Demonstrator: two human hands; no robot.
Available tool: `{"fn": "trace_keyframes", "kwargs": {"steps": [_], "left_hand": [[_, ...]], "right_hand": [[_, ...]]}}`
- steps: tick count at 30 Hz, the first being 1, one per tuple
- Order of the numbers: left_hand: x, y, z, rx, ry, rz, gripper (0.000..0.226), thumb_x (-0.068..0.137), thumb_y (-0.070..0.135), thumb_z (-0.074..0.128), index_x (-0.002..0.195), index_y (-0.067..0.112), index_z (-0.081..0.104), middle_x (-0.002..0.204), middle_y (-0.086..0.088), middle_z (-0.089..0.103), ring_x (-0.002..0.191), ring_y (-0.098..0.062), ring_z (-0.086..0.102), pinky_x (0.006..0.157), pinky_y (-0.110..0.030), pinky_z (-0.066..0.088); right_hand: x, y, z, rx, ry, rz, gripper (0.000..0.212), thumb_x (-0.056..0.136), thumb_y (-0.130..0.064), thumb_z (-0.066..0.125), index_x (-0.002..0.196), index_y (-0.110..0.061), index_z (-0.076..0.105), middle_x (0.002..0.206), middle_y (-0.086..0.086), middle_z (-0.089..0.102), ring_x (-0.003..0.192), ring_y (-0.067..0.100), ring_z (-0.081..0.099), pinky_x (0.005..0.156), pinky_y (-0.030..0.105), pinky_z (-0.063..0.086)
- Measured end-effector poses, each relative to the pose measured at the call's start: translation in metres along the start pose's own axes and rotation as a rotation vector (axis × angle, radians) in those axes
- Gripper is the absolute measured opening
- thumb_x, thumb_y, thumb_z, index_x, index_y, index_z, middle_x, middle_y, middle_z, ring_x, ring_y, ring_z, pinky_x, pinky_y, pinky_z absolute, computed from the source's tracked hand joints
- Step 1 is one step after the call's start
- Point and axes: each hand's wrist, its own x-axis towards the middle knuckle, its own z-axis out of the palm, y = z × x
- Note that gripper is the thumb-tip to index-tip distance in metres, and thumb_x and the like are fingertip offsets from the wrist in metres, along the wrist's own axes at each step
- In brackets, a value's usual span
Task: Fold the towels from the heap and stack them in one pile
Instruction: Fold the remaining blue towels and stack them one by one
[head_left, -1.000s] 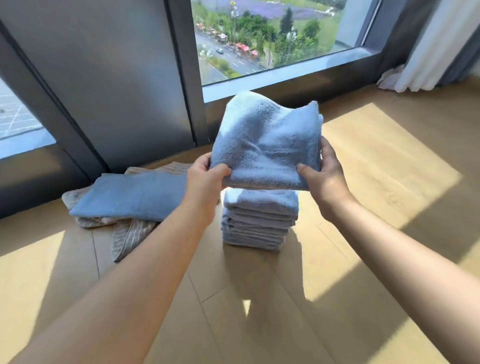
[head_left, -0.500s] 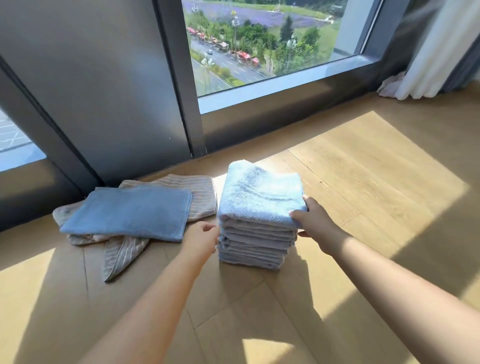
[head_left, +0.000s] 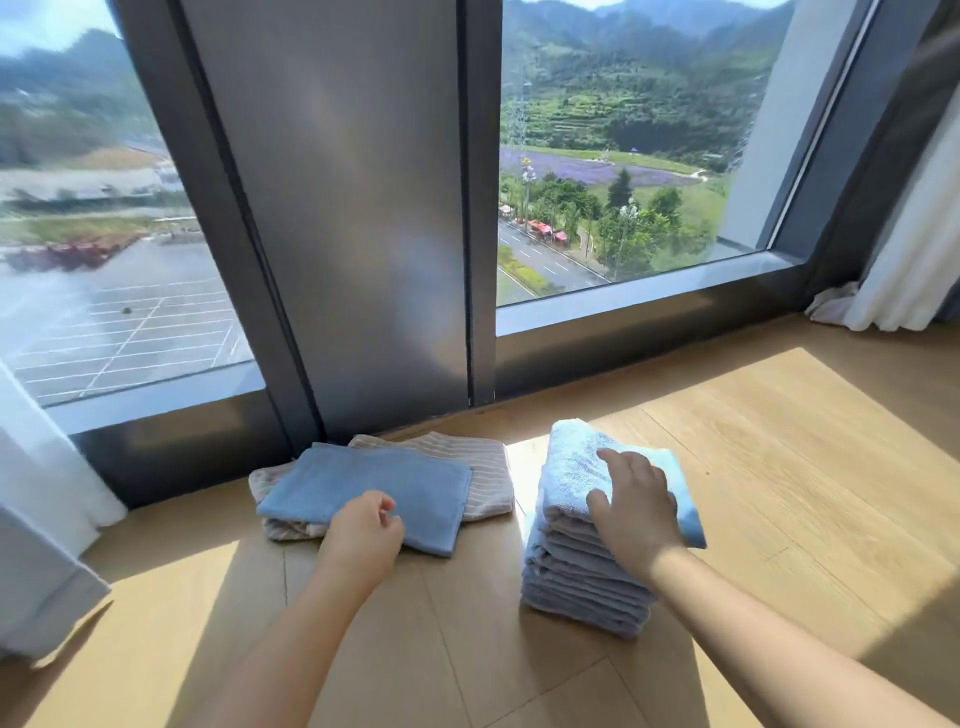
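Note:
A pile of several folded blue-grey towels (head_left: 576, 587) stands on the wooden floor, topped by a light blue folded towel (head_left: 574, 462). My right hand (head_left: 631, 512) lies flat on that top towel with its fingers spread. To the left is the heap: a flat blue towel (head_left: 374, 480) on top of a beige striped towel (head_left: 480, 465). My left hand (head_left: 363, 535) sits over the blue towel's near edge with its fingers curled in. The towel lies flat there and no part of it is lifted.
The dark window frame and sill (head_left: 363, 312) run close behind the heap and the pile. White curtains hang at the far right (head_left: 904, 249) and far left (head_left: 36, 467). Sunlit wooden floor (head_left: 805, 467) stretches to the right and towards me.
The light blue towel went from the air down onto the pile. My right hand moved from its side to flat on top. My left hand shifted left to the heap's blue towel.

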Motion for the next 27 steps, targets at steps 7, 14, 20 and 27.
{"fn": "trace_keyframes", "kwargs": {"steps": [7, 14, 20, 27], "left_hand": [[0.012, -0.054, -0.062, 0.064, 0.133, -0.063, 0.034, 0.093, 0.014, 0.042, 0.126, 0.011, 0.047, 0.123, -0.01, 0.055, 0.111, -0.026, 0.052, 0.084, -0.03, 0.041], [0.032, -0.102, -0.077, 0.066, 0.176, -0.13, 0.018, 0.09, 0.011, 0.043, 0.105, 0.015, 0.053, 0.098, -0.004, 0.052, 0.086, -0.019, 0.046, 0.072, -0.028, 0.038], [0.066, -0.114, -0.07, 0.065, 0.129, -0.163, 0.018, 0.09, 0.014, 0.044, 0.107, 0.019, 0.05, 0.098, 0.0, 0.05, 0.087, -0.015, 0.045, 0.072, -0.028, 0.037], [0.117, -0.125, -0.057, 0.113, 0.112, -0.182, 0.023, 0.091, 0.014, 0.043, 0.113, 0.011, 0.05, 0.095, 0.002, 0.046, 0.086, -0.016, 0.047, 0.071, -0.029, 0.041]], "right_hand": [[-0.007, -0.083, 0.044, -0.055, -0.074, -0.156, 0.044, 0.092, -0.026, 0.034, 0.136, -0.022, 0.034, 0.14, 0.001, 0.034, 0.128, 0.021, 0.03, 0.102, 0.032, 0.029], [0.006, -0.12, 0.086, -0.064, -0.161, -0.215, 0.047, 0.092, -0.026, 0.033, 0.139, -0.024, 0.03, 0.14, -0.002, 0.034, 0.129, 0.02, 0.028, 0.105, 0.031, 0.025], [0.036, -0.129, 0.112, -0.148, -0.264, -0.176, 0.056, 0.084, -0.034, 0.019, 0.138, -0.025, 0.028, 0.143, -0.004, 0.03, 0.131, 0.019, 0.028, 0.106, 0.034, 0.03], [0.083, -0.133, 0.146, -0.171, -0.346, -0.131, 0.048, 0.094, -0.023, 0.035, 0.141, -0.021, 0.025, 0.143, 0.001, 0.031, 0.133, 0.021, 0.027, 0.107, 0.035, 0.027]]}}
